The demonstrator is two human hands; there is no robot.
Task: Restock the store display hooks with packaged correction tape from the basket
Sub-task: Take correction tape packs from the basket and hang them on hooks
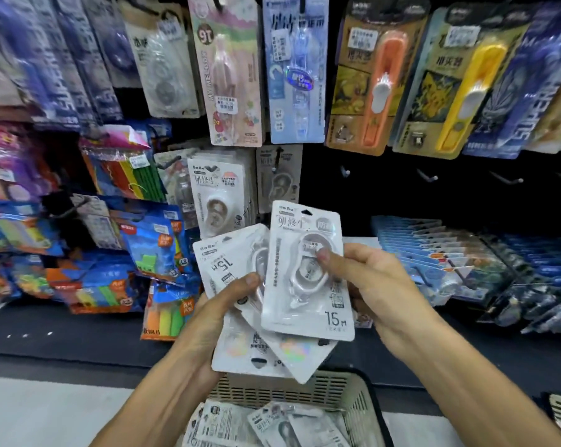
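My left hand grips a fanned bundle of white correction tape packs below the display. My right hand pinches the front correction tape pack, upright, marked 15M, with its hang hole at the top. Matching packs hang on a display hook just above, and one more on the neighbouring hook. To the right, bare hooks stick out of the black panel. The beige basket sits under my hands with several more packs inside.
Long carded stationery packs hang in the upper row. Colourful bagged goods crowd the left. Blue packs lie stacked on the shelf at right. A black shelf edge runs in front of the basket.
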